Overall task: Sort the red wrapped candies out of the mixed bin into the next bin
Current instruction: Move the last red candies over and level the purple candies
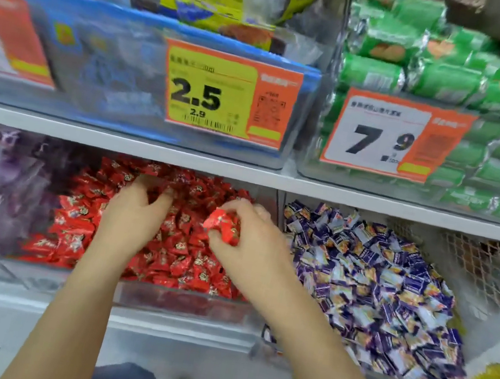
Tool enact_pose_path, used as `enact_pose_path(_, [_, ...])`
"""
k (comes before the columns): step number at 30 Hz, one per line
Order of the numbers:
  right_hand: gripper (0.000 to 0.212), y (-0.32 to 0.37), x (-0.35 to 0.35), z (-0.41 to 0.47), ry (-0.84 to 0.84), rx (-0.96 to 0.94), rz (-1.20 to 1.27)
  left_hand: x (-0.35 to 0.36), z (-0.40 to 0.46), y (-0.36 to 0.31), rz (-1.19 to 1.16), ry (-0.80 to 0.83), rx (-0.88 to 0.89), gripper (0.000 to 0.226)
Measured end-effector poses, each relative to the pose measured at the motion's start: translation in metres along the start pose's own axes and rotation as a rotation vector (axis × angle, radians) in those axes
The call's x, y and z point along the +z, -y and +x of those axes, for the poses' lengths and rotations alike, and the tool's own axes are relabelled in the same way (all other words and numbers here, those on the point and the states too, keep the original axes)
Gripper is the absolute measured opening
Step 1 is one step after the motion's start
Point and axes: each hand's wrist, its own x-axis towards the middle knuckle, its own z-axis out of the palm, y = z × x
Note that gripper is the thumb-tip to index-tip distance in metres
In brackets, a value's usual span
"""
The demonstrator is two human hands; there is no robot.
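Your right hand pinches a few red foil-wrapped candies just above the clear plastic bin of red candies. Your left hand lies on that bin's pile, fingers loosely spread, gripping nothing. The bin of purple-and-white wrapped candies sits immediately right.
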Motion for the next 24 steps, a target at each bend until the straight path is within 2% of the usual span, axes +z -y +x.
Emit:
enact_pose_path(2, [0.062, -0.002, 0.007, 0.016, 0.09, 0.007, -0.187, -0.005, -0.001, 0.003, 0.047, 0.005, 0.033, 0.032])
enact_pose_path(3, [0.065, -0.005, 0.007, 0.016, 0.112, -0.014, -0.237, -0.006, -0.001, 0.004, 0.068, 0.009, 0.061, 0.031])
enact_pose_path(7, [0.036, -0.029, -0.018, -0.022, -0.038, -0.105, -0.095, 0.0, -0.005, -0.01, 0.117, -0.013, 0.17, 0.027])
enact_pose_path(9, [0.033, -0.058, -0.038, -0.054, -0.145, -0.07, -0.077, 0.008, -0.014, -0.025, 0.1, -0.001, 0.257, 0.024])
enact_pose_path(12, [0.027, -0.118, -0.081, -0.107, -0.383, 0.103, -0.175, 0.024, -0.033, -0.048, 0.074, 0.029, 0.45, 0.021])
enact_pose_path(16, [0.027, -0.191, -0.128, -0.174, -0.77, 0.522, -0.14, 0.048, -0.08, -0.09, 0.035, 0.16, 0.735, 0.029])
enact_pose_path(19, [0.039, -0.22, -0.136, -0.193, -0.824, 0.702, -0.038, 0.08, -0.113, -0.135, 0.055, 0.398, 0.83, 0.03])
enact_pose_path(24, [0.025, -0.243, -0.136, -0.19, -0.548, 0.763, -0.041, 0.182, -0.148, -0.206, 0.149, 0.991, 1.045, 0.025])
